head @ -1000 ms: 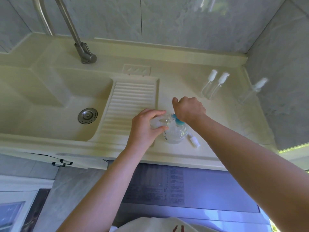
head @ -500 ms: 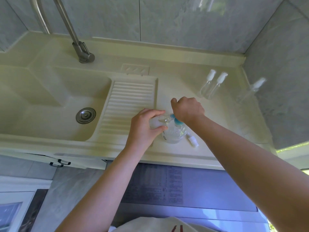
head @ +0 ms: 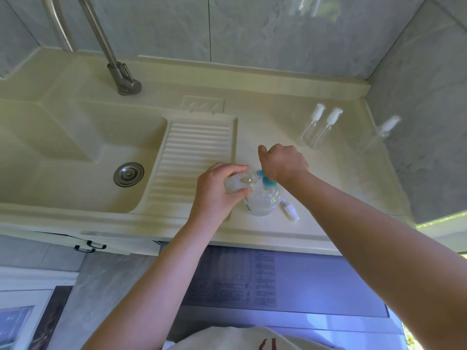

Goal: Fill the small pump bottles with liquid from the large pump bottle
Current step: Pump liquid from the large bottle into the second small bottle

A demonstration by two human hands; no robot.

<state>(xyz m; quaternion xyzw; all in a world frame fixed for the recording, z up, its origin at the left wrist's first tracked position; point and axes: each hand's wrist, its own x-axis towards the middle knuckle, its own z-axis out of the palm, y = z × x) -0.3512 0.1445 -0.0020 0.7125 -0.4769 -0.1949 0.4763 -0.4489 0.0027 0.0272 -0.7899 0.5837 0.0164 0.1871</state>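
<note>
— Left hand (head: 214,195)?
— Wrapped round a small clear bottle (head: 236,183), fingers (head: 233,170) curled over the top, thumb beneath. Bottle tilted, open mouth held against the blue spout.
— Right hand (head: 284,162)?
— Set on the blue pump head (head: 265,179) of the large pump bottle (head: 261,202), fingers folded down over it, thumb sticking up toward the wall. Exact hold on the pump hidden under the palm.
— Large bottle's place?
— Upright on the tabletop (head: 265,132), near the front edge, just right of the ribbed washboard (head: 197,152). Clear body, liquid inside visible but level hard to judge.
— Anything beside it?
— Small white pump cap (head: 290,212) lying flat on the tabletop, just right of the large bottle's base, apart from both hands.
— Other small bottles?
— Two with white tops (head: 319,126) standing close together toward the back right, well apart from the hands. Third one (head: 381,133) farther right, near the tiled side wall, very faint against the surface.
— Rest of the scene?
— Cream sink basin (head: 75,152) on the left with a metal drain (head: 128,173), steel faucet (head: 121,77) rising behind it, grey marbled tiles (head: 252,29) at the back.
</note>
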